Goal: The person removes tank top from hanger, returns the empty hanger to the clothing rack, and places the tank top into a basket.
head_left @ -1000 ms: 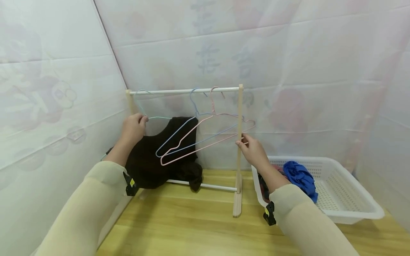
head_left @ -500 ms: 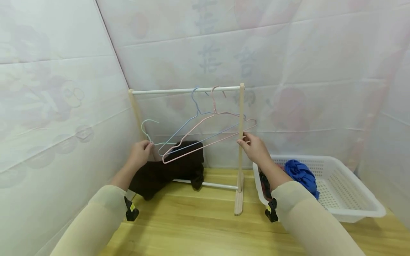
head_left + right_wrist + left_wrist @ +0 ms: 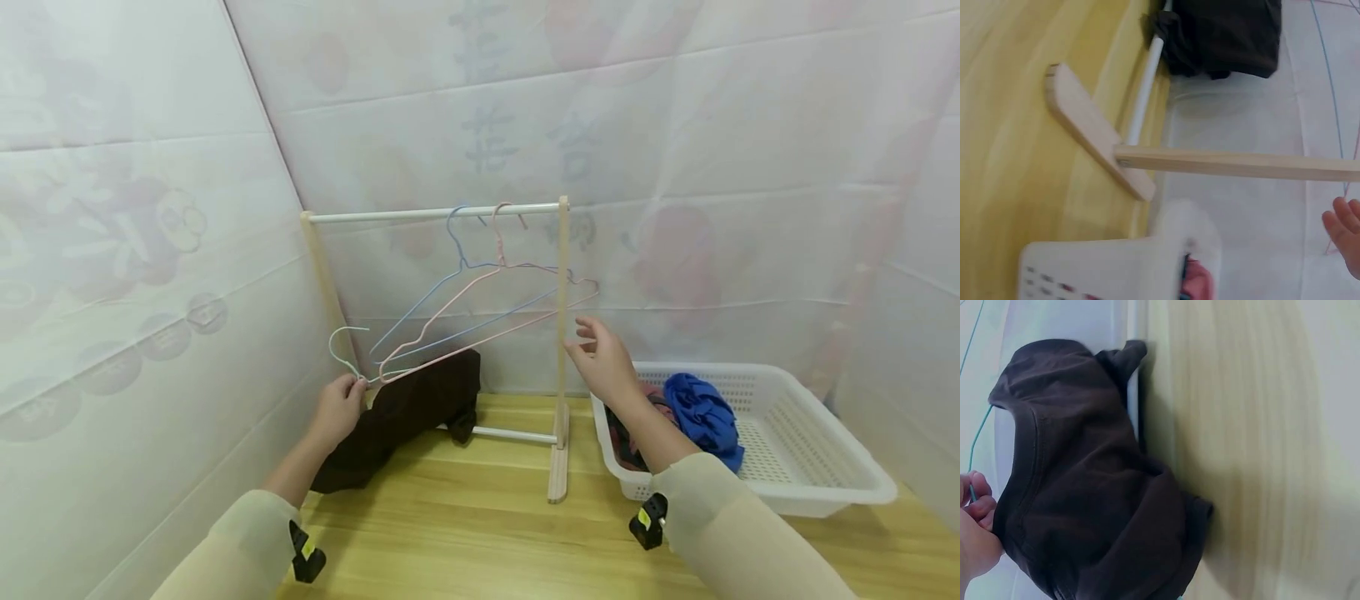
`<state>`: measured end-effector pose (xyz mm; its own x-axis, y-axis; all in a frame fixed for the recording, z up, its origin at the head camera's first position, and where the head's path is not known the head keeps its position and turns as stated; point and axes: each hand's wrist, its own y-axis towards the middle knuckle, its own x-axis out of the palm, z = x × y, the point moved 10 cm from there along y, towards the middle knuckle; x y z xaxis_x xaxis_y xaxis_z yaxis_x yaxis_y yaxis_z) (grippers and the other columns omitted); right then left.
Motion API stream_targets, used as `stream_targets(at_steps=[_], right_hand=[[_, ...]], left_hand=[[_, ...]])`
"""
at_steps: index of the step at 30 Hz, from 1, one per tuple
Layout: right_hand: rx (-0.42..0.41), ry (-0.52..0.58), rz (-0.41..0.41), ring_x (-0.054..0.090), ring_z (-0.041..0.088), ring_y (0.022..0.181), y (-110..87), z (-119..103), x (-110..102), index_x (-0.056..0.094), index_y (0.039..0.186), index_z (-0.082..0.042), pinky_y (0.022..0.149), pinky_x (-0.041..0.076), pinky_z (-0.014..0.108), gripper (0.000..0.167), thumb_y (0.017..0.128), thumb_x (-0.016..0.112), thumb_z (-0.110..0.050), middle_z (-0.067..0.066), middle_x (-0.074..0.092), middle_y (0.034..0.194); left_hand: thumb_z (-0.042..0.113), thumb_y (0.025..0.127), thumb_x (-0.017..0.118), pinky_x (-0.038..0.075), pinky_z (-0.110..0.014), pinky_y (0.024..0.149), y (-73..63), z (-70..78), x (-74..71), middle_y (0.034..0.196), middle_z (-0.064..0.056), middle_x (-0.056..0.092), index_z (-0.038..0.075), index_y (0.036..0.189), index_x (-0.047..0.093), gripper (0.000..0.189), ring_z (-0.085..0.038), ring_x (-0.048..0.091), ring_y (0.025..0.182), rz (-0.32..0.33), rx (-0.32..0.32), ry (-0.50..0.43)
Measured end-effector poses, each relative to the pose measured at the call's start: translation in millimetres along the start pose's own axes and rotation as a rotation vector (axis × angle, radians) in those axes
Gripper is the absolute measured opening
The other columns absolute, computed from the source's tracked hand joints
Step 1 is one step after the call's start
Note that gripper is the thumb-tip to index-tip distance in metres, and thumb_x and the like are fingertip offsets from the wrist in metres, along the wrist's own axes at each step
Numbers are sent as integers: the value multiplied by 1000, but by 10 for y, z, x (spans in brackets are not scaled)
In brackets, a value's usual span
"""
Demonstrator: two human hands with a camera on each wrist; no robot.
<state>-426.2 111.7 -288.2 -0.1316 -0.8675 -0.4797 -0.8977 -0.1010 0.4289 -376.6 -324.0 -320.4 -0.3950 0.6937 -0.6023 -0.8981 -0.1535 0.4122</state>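
In the head view my left hand [image 3: 339,408] pinches a mint-green wire hanger [image 3: 348,328] just below its hook. A dark brown garment [image 3: 408,404] hangs from this hanger, low at the rack's left side, its lower part close over the table. The left wrist view shows the neckline of the garment [image 3: 1085,469] beside the fingers [image 3: 982,506]. To the right of the rack's wooden post [image 3: 562,333], my right hand [image 3: 606,362] is raised with loosely bent fingers and nothing in them. The right wrist view catches only some fingers of that hand [image 3: 1346,231], apart from the post.
A blue hanger [image 3: 462,258] and a pink hanger [image 3: 499,250] hang bare from the white rail [image 3: 390,216]. Right of the rack stands a white plastic basket [image 3: 825,500] with a blue cloth [image 3: 701,417] and reddish dark cloth inside. Fabric walls enclose the wooden table [image 3: 465,533].
My left hand has taken the mint-green hanger off the rail and lowered it with the brown garment. My right hand has let go of the rack's post and moved slightly right.
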Motion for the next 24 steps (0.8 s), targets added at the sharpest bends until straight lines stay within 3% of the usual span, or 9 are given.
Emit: stream_targets(at_steps=[7, 12, 18, 24], right_hand=[[-13, -53, 9, 63, 28, 96, -212, 92, 67, 53, 131, -12, 68, 53, 38, 37, 100, 58, -31, 12, 61, 112], [-44, -66, -14, 57, 20, 71, -327, 107, 174, 57, 113, -11, 55, 46, 32, 18, 99, 59, -21, 8, 62, 92], [-89, -53, -115, 52, 16, 60, -419, 136, 437, 62, 99, -13, 51, 44, 29, 9, 98, 62, -22, 2, 60, 75], [-79, -88, -220, 56, 12, 64, -506, 162, 800, 64, 106, -14, 56, 48, 29, 13, 98, 61, -24, 0, 63, 80]], left_hand=[[15, 104, 47, 38, -26, 58, -201, 39, 47, 74, -11, 55, -3, 84, 56, 29, -14, 45, 62, 80, 3, -63], [17, 104, 48, 39, -25, 56, -306, 139, 70, 72, -9, 55, 0, 85, 59, 28, -12, 45, 60, 103, 51, -79], [17, 105, 47, 41, -24, 58, -377, 236, 127, 75, -8, 56, 1, 92, 63, 26, -13, 46, 62, 60, 75, -94], [16, 105, 46, 40, -24, 59, -447, 250, 212, 76, -7, 53, 2, 95, 63, 24, -14, 46, 64, 5, 55, -135]])
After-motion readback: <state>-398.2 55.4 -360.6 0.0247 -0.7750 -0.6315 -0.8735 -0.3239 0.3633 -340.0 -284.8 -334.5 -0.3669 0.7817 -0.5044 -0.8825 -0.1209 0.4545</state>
